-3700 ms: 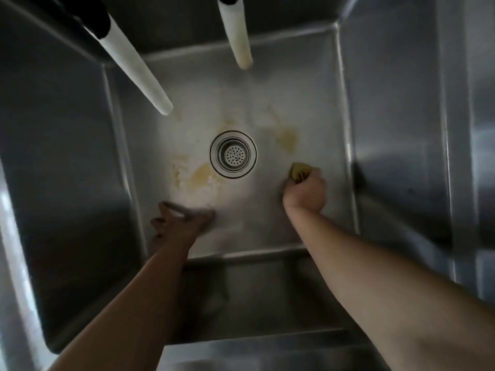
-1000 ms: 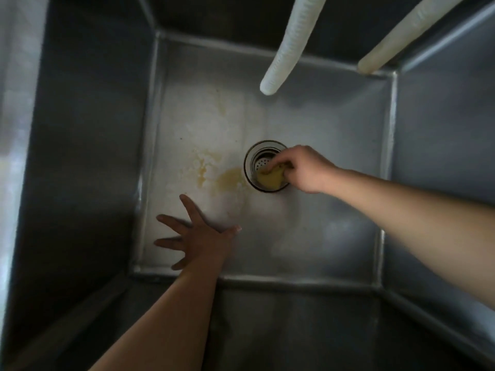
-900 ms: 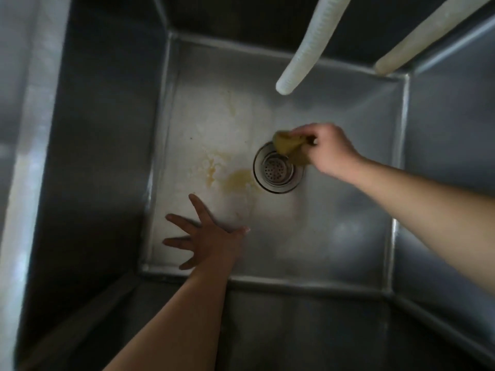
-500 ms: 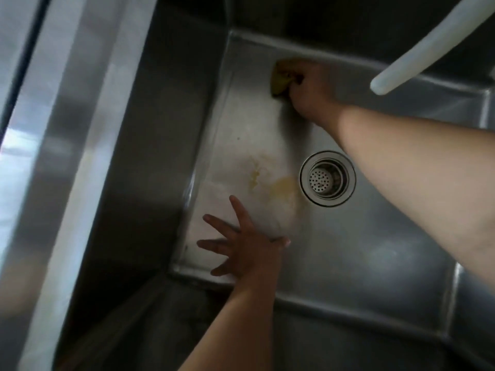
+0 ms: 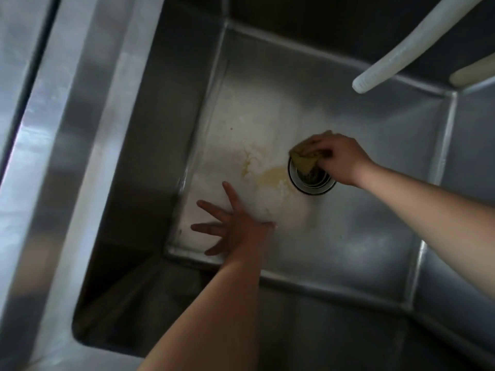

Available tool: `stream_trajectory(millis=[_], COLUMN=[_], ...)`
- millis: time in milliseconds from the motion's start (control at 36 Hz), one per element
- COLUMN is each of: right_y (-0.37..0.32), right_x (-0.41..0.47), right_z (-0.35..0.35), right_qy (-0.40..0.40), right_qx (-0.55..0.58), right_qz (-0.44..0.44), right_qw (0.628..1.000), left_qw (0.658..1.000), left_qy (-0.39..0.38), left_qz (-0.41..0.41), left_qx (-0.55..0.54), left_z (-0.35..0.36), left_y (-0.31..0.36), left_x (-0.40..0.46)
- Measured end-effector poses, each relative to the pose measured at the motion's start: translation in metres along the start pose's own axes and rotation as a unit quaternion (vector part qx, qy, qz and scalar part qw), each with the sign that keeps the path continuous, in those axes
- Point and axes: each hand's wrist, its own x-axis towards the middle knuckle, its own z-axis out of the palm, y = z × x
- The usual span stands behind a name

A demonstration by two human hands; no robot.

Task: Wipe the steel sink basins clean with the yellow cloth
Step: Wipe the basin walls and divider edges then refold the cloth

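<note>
One yellow cloth sits bunched in the right hand, its fingers curled round it atop the drain of the steel sink basin. Left of those fingers lies a yellowish stain; nearer, the left hand rests splayed flat.

Setting: a commercial-type kitchen wash station. You are looking down into a deep, square-cornered steel sink basin with a strainer drain in its floor. Two white hoses are hanging above the drain's far side; a broad steel rim is running left of it.
</note>
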Motion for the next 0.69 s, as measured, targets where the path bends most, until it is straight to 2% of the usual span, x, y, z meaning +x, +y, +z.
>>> stream_trajectory(millis=[83, 167, 250, 333, 417, 528, 611, 694], right_y=[-0.001, -0.015, -0.04, -0.074, -0.114, -0.15, -0.147, -0.127], right_x=[-0.005, 0.006, 0.038, 0.08, 0.115, 0.132, 0.127, 0.107], right_z=[0.002, 0.004, 0.005, 0.01, 0.021, 0.041, 0.047, 0.042], right_qy=[0.004, 0.067, 0.171, 0.204, 0.188, 0.136, 0.077, -0.014], right_qx=[0.136, 0.221, 0.235, 0.179, 0.166, 0.091, 0.042, -0.052], right_qz=[0.089, 0.121, 0.102, 0.051, 0.001, -0.078, -0.148, -0.186], right_qw=[0.987, 0.966, 0.951, 0.961, 0.968, 0.983, 0.985, 0.981], left_qw=[1.0, 0.997, 0.994, 0.992, 0.986, 0.983, 0.978, 0.977], left_qy=[-0.023, -0.07, -0.1, -0.086, -0.08, -0.084, -0.076, -0.05], left_qz=[-0.007, -0.019, 0.01, 0.057, 0.108, 0.163, 0.195, 0.207], left_qx=[-0.009, -0.013, 0.032, 0.067, 0.095, 0.025, 0.011, -0.009], left_z=[-0.005, -0.025, -0.055, -0.083, -0.096, -0.099, -0.102, -0.103], left_y=[0.004, 0.01, 0.004, -0.011, -0.026, -0.028, -0.017, -0.013], left_x=[0.0, 0.006, 0.017, 0.024, 0.027, 0.029, 0.03, 0.033])
